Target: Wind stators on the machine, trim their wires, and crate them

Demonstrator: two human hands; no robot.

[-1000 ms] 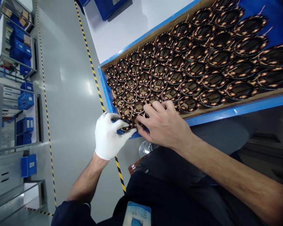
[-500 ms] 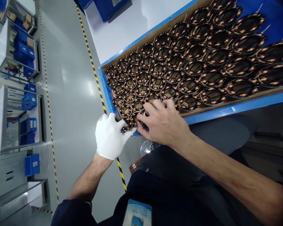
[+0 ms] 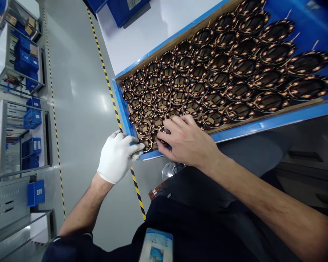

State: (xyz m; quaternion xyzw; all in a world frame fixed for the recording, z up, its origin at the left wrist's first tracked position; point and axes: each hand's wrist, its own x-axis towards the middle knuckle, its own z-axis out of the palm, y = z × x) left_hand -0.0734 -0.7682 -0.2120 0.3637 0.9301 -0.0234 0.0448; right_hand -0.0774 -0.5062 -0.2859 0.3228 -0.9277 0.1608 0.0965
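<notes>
Rows of round copper-wound motor stators (image 3: 179, 97) stand in a blue tray (image 3: 118, 102) lined with brown cardboard. My left hand (image 3: 116, 154), in a white glove, is at the tray's near left corner. Its fingers are closed together at the rim of the corner stator (image 3: 146, 145), which sits level with its open ring facing up. My right hand (image 3: 187, 143), bare, bends over the stators just right of it. Its thumb and fingertips close on the edge of a neighbouring stator (image 3: 154, 135), partly hidden by the fingers.
The tray rests on a white table (image 3: 142, 43), with a dark blue bin (image 3: 125, 11) behind it. Yellow-black tape (image 3: 106, 72) runs along the grey floor. Shelves with blue boxes (image 3: 32, 118) stand at left. A badge (image 3: 156, 245) hangs at my front.
My left hand has drawn back to the left, and the corner stator under it now shows more fully and sits level. My right hand has barely moved. The view has shifted slightly.
</notes>
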